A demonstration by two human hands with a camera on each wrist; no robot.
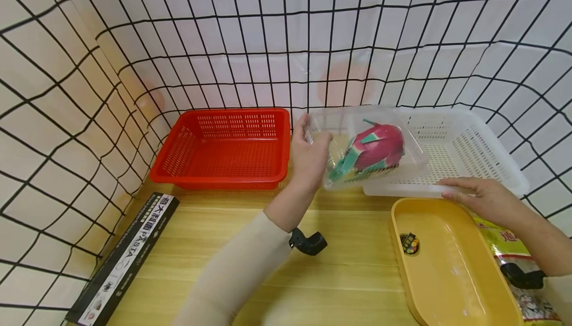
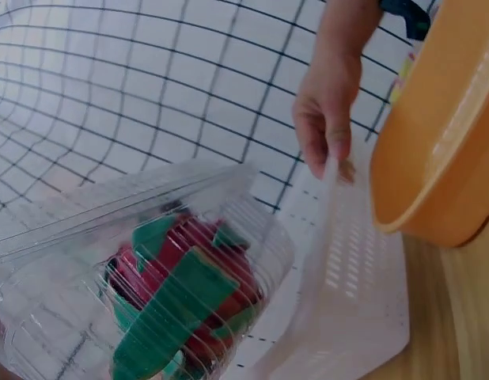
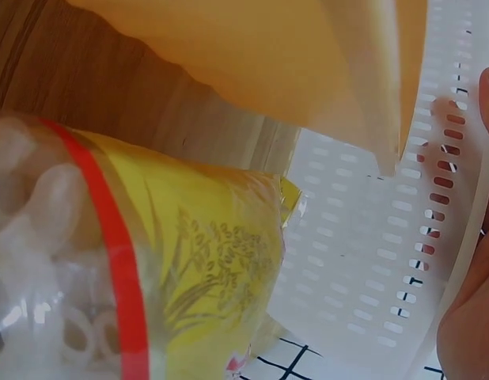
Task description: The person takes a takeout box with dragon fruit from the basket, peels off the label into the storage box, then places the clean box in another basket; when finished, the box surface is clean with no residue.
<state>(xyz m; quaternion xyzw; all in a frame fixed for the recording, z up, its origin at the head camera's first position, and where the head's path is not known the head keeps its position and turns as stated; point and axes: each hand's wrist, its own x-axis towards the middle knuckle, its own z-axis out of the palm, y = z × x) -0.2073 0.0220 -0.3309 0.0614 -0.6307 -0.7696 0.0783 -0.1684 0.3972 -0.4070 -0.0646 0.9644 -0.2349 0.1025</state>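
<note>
My left hand (image 1: 309,159) grips the left end of a clear plastic clamshell box (image 1: 339,121). A dragon fruit (image 1: 380,146), pink with green scales, lies inside it; the left wrist view shows the fruit (image 2: 193,281) through the ribbed wall. The box is tilted and overlaps the left part of a white perforated basket (image 1: 480,142) in the head view. My right hand (image 1: 487,198) pinches the basket's front rim, fingers and thumb on either side of it. In the left wrist view the right hand (image 2: 330,107) shows on that rim from another side.
A red basket (image 1: 223,183) stands at the back left. A long black pasta box (image 1: 127,256) lies by the left mesh. Before the white basket sits a yellow tray (image 1: 447,261), with a yellow food bag (image 3: 205,253) to its right. Black wire mesh (image 1: 268,33) surrounds the table.
</note>
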